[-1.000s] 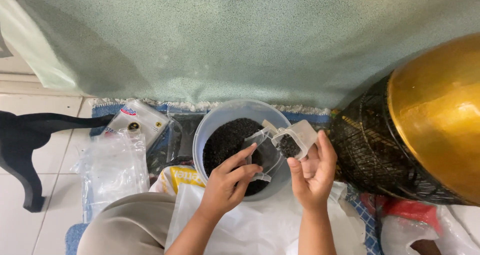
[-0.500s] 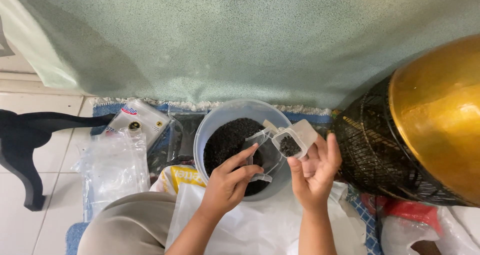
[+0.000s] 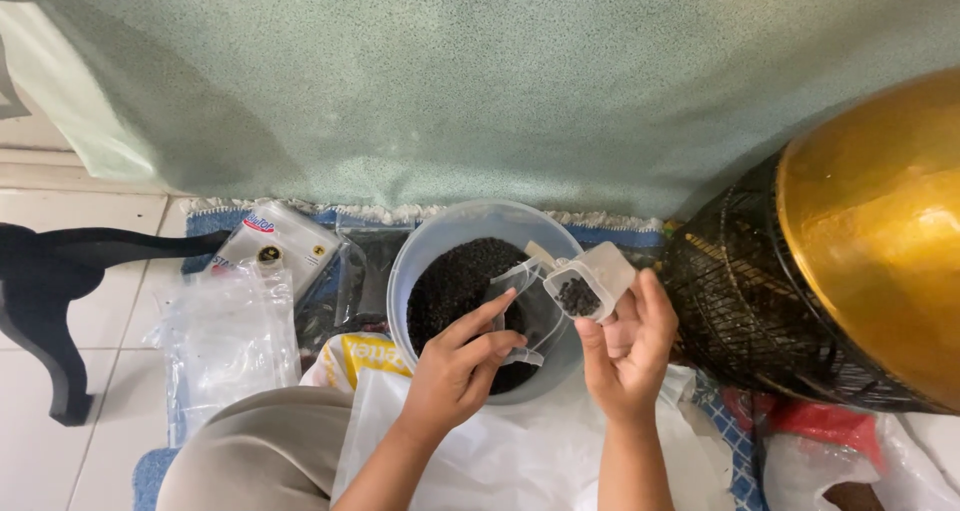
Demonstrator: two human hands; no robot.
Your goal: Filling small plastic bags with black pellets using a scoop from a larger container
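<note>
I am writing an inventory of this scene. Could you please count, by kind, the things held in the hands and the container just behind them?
Small clear plastic bag, in the left hand: 1
Small clear scoop with dark grains, in the right hand: 1
Pale blue bowl of dark grains: 1
Total: 3

Left of the pale blue bowl (image 3: 420, 261) lies a flat clear packet (image 3: 280, 243) with a white label; beside it a clear bag stack (image 3: 225, 341); a yellow-printed bag (image 3: 362, 356) touches the bowl's near rim
</note>
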